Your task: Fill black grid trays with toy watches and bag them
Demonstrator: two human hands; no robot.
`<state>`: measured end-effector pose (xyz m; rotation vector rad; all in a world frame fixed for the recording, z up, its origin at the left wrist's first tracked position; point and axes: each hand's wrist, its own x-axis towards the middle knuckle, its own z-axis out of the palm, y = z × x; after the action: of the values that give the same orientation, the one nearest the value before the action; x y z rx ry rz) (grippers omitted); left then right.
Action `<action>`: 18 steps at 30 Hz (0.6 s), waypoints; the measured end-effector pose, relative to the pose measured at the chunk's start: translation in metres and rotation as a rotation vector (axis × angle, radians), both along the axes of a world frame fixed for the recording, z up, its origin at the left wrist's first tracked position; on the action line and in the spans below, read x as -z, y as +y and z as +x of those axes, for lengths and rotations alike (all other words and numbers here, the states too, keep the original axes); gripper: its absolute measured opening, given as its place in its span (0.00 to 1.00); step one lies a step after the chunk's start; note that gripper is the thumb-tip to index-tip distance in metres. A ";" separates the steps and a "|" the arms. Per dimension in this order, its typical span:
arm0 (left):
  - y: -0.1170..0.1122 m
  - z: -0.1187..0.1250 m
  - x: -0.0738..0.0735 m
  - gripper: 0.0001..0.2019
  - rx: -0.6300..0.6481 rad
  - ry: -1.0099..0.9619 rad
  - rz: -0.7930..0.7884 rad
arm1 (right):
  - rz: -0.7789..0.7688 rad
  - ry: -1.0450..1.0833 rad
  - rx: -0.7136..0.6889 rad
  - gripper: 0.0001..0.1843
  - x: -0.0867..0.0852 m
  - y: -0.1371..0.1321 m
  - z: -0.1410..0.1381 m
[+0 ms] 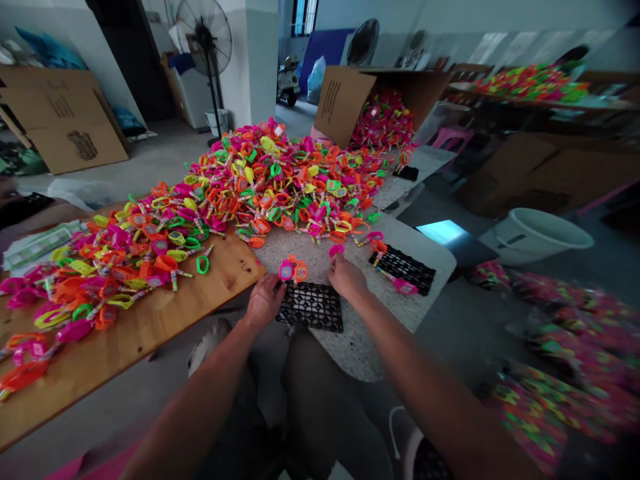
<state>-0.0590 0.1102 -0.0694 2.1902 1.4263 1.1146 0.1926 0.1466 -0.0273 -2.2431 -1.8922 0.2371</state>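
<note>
A black grid tray (313, 308) lies on the speckled table (360, 347) at its near edge. My left hand (263, 301) grips the tray's left edge with curled fingers. Two toy watches, a pink one (286, 269) and an orange one (301, 271), stand at the tray's far edge. My right hand (345, 275) is just right of them, fingers closed on a pink toy piece (336, 251). A big heap of bright toy watches (280, 180) covers the table beyond.
A wooden board (150, 327) on the left carries more watches. A second black tray (403, 268) lies to the right. A cardboard box (345, 100) full of toys stands behind, a white bucket (535, 235) on the floor, and bagged toys (565, 360) at right.
</note>
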 end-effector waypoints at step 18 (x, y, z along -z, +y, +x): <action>-0.005 -0.004 0.005 0.06 0.015 0.008 0.046 | -0.080 1.541 0.156 0.13 -0.009 -0.065 -0.007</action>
<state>-0.0630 0.1049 -0.0743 2.2353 1.3983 1.1461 0.1851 0.0811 -0.0183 -1.2962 -0.8047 1.4571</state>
